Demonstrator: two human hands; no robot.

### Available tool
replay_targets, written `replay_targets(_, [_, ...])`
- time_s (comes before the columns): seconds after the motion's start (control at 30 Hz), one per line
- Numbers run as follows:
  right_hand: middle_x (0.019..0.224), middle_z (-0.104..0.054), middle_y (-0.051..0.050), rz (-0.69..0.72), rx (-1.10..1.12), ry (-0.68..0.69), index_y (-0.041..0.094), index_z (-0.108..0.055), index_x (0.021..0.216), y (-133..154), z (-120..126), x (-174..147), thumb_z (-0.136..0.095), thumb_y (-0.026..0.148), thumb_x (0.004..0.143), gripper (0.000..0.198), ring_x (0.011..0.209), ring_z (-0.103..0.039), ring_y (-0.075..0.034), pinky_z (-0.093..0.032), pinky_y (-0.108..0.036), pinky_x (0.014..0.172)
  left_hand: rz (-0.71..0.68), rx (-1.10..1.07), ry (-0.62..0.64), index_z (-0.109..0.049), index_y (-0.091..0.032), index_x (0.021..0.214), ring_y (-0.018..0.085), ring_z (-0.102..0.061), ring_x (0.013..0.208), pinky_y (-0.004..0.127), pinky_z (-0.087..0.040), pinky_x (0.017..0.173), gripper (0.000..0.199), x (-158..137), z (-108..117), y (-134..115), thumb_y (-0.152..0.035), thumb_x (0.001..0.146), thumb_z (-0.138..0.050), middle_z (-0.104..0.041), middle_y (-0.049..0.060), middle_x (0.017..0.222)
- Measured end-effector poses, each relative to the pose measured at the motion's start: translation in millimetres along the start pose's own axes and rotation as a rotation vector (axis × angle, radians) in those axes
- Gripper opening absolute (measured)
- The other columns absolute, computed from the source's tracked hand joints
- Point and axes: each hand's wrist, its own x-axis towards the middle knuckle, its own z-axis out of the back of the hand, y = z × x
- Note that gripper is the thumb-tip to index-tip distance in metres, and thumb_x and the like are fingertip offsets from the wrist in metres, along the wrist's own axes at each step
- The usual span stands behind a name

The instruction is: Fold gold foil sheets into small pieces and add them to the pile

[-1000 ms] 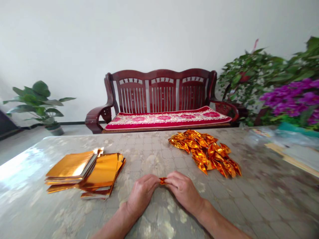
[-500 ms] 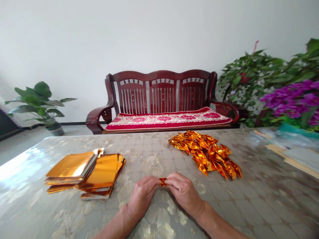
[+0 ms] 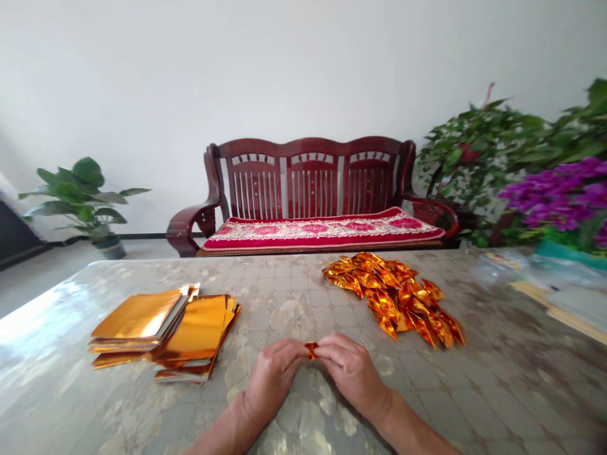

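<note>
- Foil piece (image 3: 312,351), small, shiny and orange, sits right between the two sides of my grip, with only its creased middle showing; both ends are hidden under the fingers
- Left grip (image 3: 275,376) is pinched together on one end, and right grip (image 3: 351,366) is clamped the same way on the opposite end, so I read both as closed on the one piece
- From where I sit I can't tell whether the foil rests on the counter (image 3: 279,303) or is held just over it
- Left of the grip and a little beyond it, flat gold sheets (image 3: 202,328) lie in two overlapping stacks, well apart from either hand
- Right of the grip and farther out, a loose heap of folded foil (image 3: 379,278) lies on the counter, pointed pieces tumbled over one another
- Step in hand, as I judge it: shaping a single piece by its two ends, with the creasing at its middle
- Next move, to my mind, calls for a light, even pinch on both sides, so that the thin foil neither tears nor springs open, and a check of the crease before either side lets go
</note>
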Motion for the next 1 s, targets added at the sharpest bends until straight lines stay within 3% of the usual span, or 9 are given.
replay_targets(0.3, [0.092,-0.071,-0.004,0.041,-0.004,-0.027,0.022,-0.073,0.098,2.8,-1.4,1.1,-0.061,0.010,0.091,0.018,0.083,-0.067,-0.016,-0.055,-0.025,0.075,-0.075,0.043,-0.014,-0.070,-0.024,0.098,0.012,-0.069,0.083,0.019,-0.052,0.078,0.015,-2.4,-0.9,2.5,-0.019,0.097,-0.056,-0.075,0.001,0.092])
replay_targets(0.57, [0.091,-0.071,-0.005,0.044,-0.022,-0.032,0.023,-0.073,0.103,6.1,2.4,2.4,-0.055,0.011,0.094,0.023,0.083,-0.068,-0.016,-0.056,-0.026,0.073,0.030,0.026,0.000,-0.069,-0.024,0.094,0.012,-0.069,0.080,0.019,-0.052,0.076,0.016,-4.4,0.2,1.1,-0.024,0.098,-0.054,-0.074,-0.001,0.087])
replay_targets(1.0, [0.092,-0.073,-0.004,0.029,0.031,-0.041,0.023,-0.073,0.102,8.0,1.0,1.1,-0.055,0.012,0.094,0.023,0.083,-0.069,-0.015,-0.056,-0.024,0.074,0.114,-0.005,-0.045,-0.070,-0.023,0.086,0.011,-0.068,0.073,0.018,-0.051,0.071,0.015,-2.3,-2.4,-7.1,-0.015,0.091,-0.059,-0.074,-0.003,0.078])
